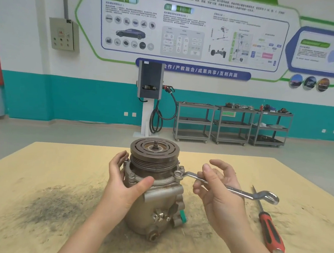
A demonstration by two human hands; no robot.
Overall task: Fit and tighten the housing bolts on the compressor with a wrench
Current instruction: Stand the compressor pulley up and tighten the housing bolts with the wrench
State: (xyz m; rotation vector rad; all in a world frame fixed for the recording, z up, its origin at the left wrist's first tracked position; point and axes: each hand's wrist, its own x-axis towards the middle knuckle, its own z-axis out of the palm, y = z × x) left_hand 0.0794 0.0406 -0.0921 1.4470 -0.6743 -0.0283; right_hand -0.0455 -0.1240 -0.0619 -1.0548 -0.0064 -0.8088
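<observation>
A grey metal compressor (161,204) stands upright on the table with its grooved pulley (154,153) on top. Several bolts sit in the housing flange, one at the right (177,174) and one at the front left (131,175). A steel ring wrench (237,191) has its ring end over the right bolt and its shaft runs out to the right. My left hand (125,185) grips the housing's left side, thumb across the front flange. My right hand (216,193) holds the wrench shaft lightly with its lower fingers; the upper fingers are spread.
A red-and-black screwdriver (270,230) lies on the wooden table (57,167) to the right of my right hand. Dark grime stains the table at front left (54,207). Metal shelf carts (233,124) and a charging post (149,96) stand by the far wall.
</observation>
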